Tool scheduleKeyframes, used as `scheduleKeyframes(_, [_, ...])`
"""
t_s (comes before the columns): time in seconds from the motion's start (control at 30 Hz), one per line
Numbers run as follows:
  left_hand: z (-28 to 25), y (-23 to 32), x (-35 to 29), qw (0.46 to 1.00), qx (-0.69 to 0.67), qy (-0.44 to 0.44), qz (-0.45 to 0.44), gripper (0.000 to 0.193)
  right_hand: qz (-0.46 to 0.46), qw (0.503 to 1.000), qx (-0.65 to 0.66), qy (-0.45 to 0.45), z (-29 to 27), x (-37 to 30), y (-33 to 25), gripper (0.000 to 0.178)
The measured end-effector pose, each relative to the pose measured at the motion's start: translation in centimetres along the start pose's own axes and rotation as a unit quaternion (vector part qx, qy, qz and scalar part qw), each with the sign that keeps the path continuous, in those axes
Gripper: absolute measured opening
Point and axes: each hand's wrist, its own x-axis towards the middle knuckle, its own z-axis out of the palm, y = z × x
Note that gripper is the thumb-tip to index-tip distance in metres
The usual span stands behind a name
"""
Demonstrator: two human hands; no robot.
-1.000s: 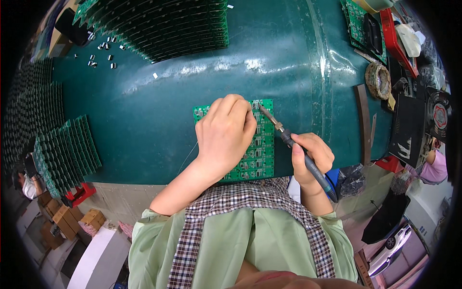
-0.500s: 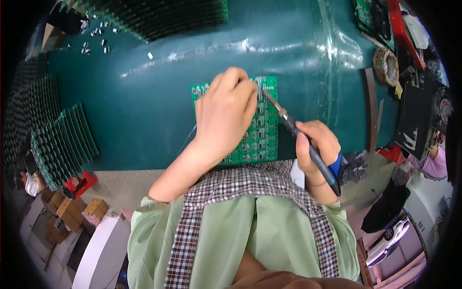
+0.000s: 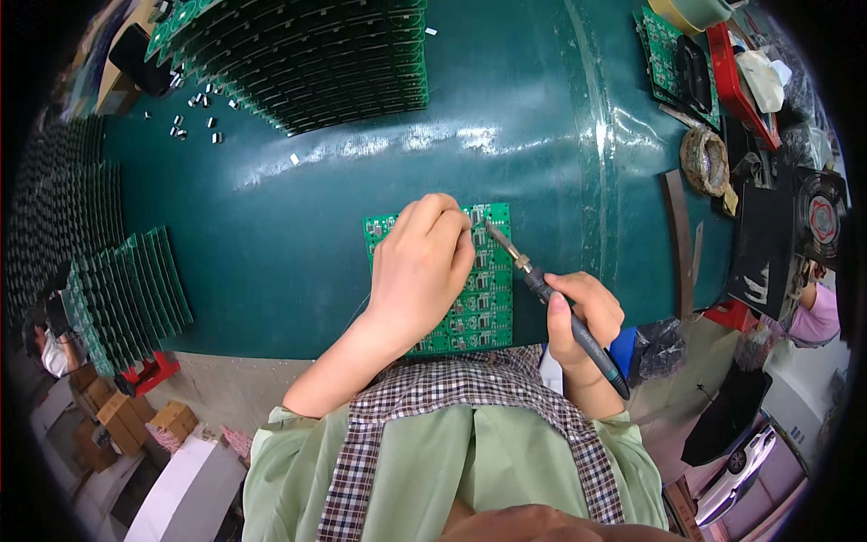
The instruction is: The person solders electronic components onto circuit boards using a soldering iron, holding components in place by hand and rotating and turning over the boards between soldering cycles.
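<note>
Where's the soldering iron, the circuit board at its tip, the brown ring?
Soldering iron [image 3: 539, 283], head view: its dark grip.
Circuit board [image 3: 485, 294], head view: its right half.
Brown ring [image 3: 692, 164], head view: its left side.

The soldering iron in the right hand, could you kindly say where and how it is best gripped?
By its thick dark handle, I'd say, from the lower right, where the right hand grips it: the handle slants that way, while the slim metal tip points up-left toward the circuit board.

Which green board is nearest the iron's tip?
The flat board partly covered by the left hand; the soldering iron points near its far right corner. Stacked boards and upper-right boards sit well apart.
</note>
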Motion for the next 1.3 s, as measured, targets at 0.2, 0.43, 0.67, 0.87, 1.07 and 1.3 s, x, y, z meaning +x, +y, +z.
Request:
scheduleKeyframes(0.2, [0.1, -0.2, 0.2, 1.000, -0.001, -0.014, -0.008, 0.014, -0.015, 1.000, 0.004, 0.008, 0.3, 0.4, 0.3, 0.010])
scheduleKeyframes(0.43, [0.3, -0.3, 0.4, 1.000, -0.007, 0.011, -0.003, 0.014, -0.019, 1.000, -0.009, -0.009, 0.0, 1.3, 0.1, 0.011])
scheduleKeyframes(0.67, [-0.5, 0.7, 0.1, 0.999, 0.030, -0.007, -0.018, 0.014, -0.039, 0.999, -0.012, -0.018, 0.1, 0.8, 0.3, 0.017])
scheduleKeyframes(0.87, [-0.6, 0.9, -2.1, 1.000, -0.021, 0.003, -0.018, 0.014, -0.055, 0.998, 0.003, 0.016, -1.2, -0.8, -0.2, 0.019])
scheduleKeyframes(1.07, [0.5, 0.5, -1.4, 1.000, -0.003, 0.025, 0.016, 0.014, -0.028, 0.999, -0.015, -0.008, -0.9, -0.5, -0.4, 0.013])
scheduleKeyframes(1.3, [1.0, 0.2, -1.5, 0.999, 0.018, 0.030, 0.024, 0.014, -0.013, 1.000, -0.015, -0.023, -0.5, -0.4, -0.5, 0.013])
